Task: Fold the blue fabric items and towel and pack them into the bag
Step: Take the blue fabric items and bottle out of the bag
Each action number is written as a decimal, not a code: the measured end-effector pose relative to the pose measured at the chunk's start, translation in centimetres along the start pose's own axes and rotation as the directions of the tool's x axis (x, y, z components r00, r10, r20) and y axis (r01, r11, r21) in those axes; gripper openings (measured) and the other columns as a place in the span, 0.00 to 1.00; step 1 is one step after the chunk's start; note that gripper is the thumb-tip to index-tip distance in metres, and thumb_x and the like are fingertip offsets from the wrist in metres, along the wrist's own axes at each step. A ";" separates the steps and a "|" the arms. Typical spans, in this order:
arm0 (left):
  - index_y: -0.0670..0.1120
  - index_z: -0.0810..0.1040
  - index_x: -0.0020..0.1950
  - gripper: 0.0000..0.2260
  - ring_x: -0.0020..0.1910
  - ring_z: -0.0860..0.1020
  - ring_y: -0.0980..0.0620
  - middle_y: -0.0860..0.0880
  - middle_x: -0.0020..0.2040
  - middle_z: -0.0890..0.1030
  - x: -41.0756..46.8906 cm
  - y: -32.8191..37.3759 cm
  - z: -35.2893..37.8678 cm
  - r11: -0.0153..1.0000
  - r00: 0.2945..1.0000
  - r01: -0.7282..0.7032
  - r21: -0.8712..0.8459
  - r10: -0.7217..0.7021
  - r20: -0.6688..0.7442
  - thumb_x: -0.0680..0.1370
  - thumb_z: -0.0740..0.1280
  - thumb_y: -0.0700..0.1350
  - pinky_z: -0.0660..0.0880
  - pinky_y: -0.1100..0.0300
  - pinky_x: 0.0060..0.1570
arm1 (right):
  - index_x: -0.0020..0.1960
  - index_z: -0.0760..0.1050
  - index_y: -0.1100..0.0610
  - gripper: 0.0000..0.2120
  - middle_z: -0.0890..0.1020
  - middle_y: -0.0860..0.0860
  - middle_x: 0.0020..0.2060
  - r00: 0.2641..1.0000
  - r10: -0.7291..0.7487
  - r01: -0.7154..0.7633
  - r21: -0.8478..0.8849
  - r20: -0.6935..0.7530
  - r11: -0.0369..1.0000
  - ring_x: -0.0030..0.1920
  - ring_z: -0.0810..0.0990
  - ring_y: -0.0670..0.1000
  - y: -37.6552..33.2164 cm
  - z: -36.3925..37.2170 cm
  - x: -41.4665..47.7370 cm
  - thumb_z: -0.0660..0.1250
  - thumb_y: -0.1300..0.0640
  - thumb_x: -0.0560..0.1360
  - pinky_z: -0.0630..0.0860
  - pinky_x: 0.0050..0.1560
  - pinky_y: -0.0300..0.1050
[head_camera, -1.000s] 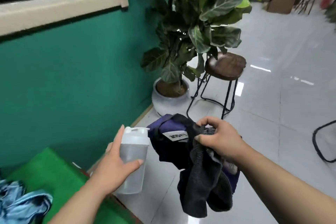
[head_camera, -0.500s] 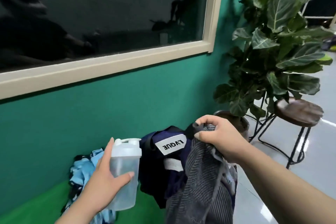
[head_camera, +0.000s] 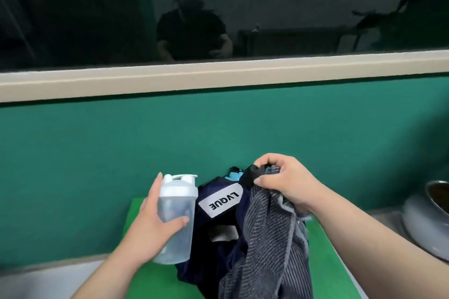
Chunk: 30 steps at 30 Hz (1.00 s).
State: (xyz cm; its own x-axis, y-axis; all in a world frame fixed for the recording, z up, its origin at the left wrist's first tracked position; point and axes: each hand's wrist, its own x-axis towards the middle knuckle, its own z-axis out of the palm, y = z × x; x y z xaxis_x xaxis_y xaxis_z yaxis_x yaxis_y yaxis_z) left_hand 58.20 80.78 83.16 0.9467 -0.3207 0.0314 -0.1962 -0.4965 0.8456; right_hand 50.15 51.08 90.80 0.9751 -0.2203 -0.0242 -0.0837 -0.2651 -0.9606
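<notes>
Towel [head_camera: 264,245] hangs unfolded from my right hand [head_camera: 284,182], which grips it together with the top of the bag [head_camera: 218,257] above the green desk [head_camera: 328,262]. My left hand [head_camera: 150,223] is wrapped round a bottle [head_camera: 177,213]. Some blue fabric [head_camera: 234,175] peeks out behind the bag. I judge folding hasn't started; next I should set bottle and bag down, freeing both hands to spread the towel flat.

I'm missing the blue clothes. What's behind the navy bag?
A bit of light-blue fabric peeks over the navy bag, beside the right hand. The bag and the grey striped towel hide the rest of it.
</notes>
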 end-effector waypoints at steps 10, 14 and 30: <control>0.80 0.45 0.70 0.48 0.72 0.64 0.57 0.62 0.74 0.61 -3.7 -7.7 -8.9 0.974 0.963 0.203 -0.097 -0.216 -0.158 0.63 0.74 0.60 0.65 0.48 0.71 | 0.44 0.81 0.51 0.11 0.84 0.50 0.35 0.957 -0.033 0.058 -0.081 0.288 0.995 0.35 0.80 0.49 -1.6 13.0 10.3 0.76 0.65 0.68 0.75 0.45 0.46; 0.80 0.46 0.70 0.47 0.71 0.66 0.58 0.62 0.73 0.63 -3.9 -10.2 -10.7 0.963 0.938 0.246 -0.113 -0.266 -0.220 0.63 0.74 0.61 0.67 0.51 0.69 | 0.45 0.82 0.50 0.11 0.84 0.50 0.36 0.945 -0.034 0.064 -0.082 0.324 0.995 0.36 0.80 0.50 -1.9 17.0 14.7 0.77 0.61 0.67 0.76 0.47 0.49; 0.80 0.46 0.70 0.48 0.61 0.76 0.60 0.56 0.70 0.68 1.0 -16.6 -11.1 0.918 0.894 0.361 -0.165 -0.391 -0.218 0.64 0.75 0.56 0.72 0.55 0.64 | 0.45 0.83 0.45 0.13 0.86 0.50 0.42 0.951 0.016 -0.007 -0.030 0.309 1.000 0.43 0.85 0.53 1.6 28.0 28.2 0.78 0.59 0.64 0.80 0.57 0.57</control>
State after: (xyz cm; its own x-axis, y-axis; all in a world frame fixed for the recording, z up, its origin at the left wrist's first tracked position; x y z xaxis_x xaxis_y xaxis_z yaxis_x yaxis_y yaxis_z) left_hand 65.21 97.62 75.05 0.9790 0.0834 -0.1859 0.2036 -0.4384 0.8754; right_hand 83.21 70.71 80.87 0.9894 0.0762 -0.1236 -0.0965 -0.2917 -0.9516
